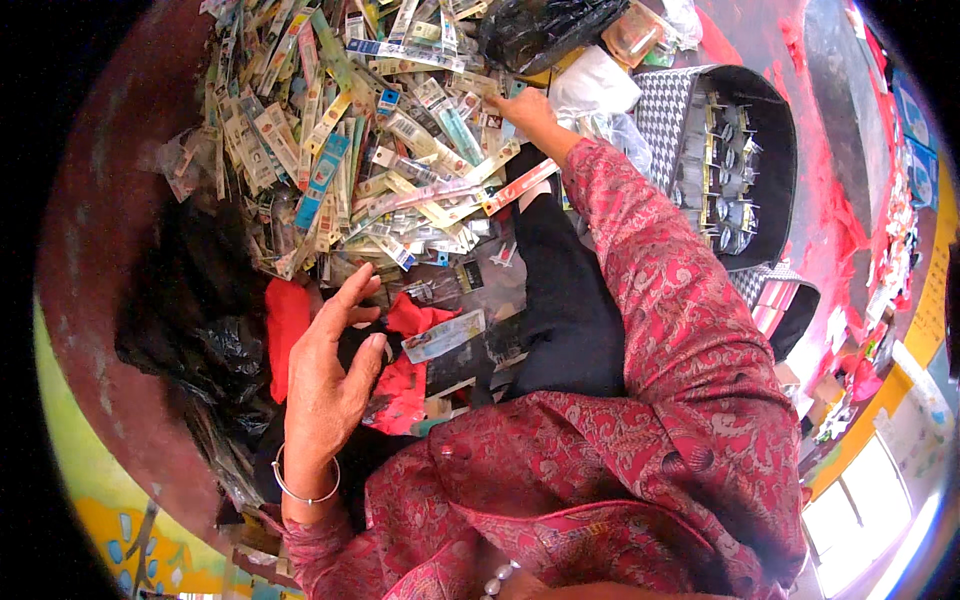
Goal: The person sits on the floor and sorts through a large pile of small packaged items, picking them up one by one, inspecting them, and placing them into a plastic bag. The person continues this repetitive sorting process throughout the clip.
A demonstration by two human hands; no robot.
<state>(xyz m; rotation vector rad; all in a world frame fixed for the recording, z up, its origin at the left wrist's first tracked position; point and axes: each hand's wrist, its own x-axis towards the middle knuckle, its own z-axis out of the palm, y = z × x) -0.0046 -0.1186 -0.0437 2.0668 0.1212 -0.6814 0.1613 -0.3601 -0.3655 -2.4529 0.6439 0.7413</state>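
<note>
A large heap of long, narrow printed packets point(400, 150) in clear plastic spreads ahead of me. My right hand point(530, 112) reaches to the heap's far right side, its index finger stretched out and touching packets there. I see nothing lifted in it, though its other fingers are partly hidden. My left hand point(335, 365), with a bangle on the wrist, hovers at the heap's near side, thumb and fingers apart and holding nothing. Just right of it, a loose clear packet point(444, 336) lies near red cloth point(400, 395). A red-and-white packet point(520, 186) rests near my right forearm.
Right of my arm stands a houndstooth-patterned box point(670, 125) with rows of small clear-packed items inside. Beyond my right hand lie a white plastic bag point(595, 85) and a black bag point(545, 35). More black plastic point(195, 300) lies at left. A smaller box point(785, 305) sits nearer.
</note>
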